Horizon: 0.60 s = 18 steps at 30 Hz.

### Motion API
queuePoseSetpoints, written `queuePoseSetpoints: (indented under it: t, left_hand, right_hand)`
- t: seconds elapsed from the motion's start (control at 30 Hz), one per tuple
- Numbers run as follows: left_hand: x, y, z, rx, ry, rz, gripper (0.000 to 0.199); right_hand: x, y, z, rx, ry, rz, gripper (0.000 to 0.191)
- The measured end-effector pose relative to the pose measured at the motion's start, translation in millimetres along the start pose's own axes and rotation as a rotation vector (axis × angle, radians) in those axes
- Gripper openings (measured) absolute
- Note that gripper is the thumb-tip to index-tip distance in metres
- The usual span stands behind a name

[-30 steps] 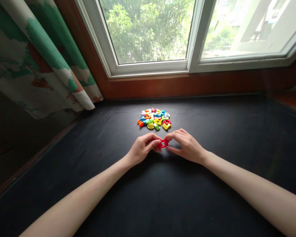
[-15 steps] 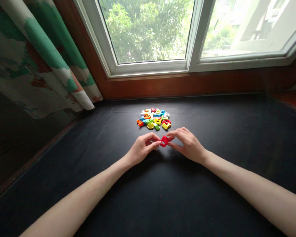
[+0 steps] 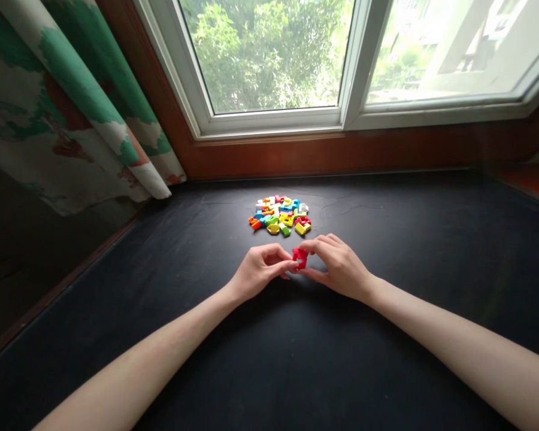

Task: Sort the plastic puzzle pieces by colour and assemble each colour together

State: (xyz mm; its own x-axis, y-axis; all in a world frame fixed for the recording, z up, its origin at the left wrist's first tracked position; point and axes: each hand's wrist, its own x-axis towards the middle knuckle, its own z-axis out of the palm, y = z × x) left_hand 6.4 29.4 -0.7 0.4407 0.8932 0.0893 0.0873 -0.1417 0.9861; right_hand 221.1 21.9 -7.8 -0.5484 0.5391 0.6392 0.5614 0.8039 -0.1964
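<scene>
A small red plastic building piece [image 3: 300, 257] with an opening in its middle is held between my two hands, just above the dark tabletop. My left hand [image 3: 263, 269] pinches its left side between thumb and fingers. From the right, my right hand [image 3: 339, 266] grips the same piece, with the index finger on its top edge and the thumb at its lower edge. Beyond the hands lies a loose pile of colourful plastic pieces [image 3: 281, 215] in red, yellow, green, blue, orange and white.
The black tabletop [image 3: 269, 359] runs back to a wooden sill [image 3: 269, 157] under a white-framed window [image 3: 269, 123]. A patterned green and white curtain [image 3: 112, 131] hangs at the left, its lower end near the table's back left corner.
The red piece has turned slightly between my fingers, its opening now facing me more. My right thumb and index finger have moved left and closed on its edges.
</scene>
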Motion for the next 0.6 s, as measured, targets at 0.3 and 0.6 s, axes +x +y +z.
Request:
queuePoseSetpoints:
  t: [0.3,0.6]
  left_hand:
    - [0.2,-1.1,-0.3,0.016,-0.003,0.001,0.033]
    - [1.0,-0.7,-1.6,0.082,0.006,0.009,0.025]
  right_hand:
    - [0.0,0.1,-0.2,0.065,-0.003,-0.012,0.021]
    - [-1.0,-0.2,-0.7,0.217,0.102,0.052,0.018]
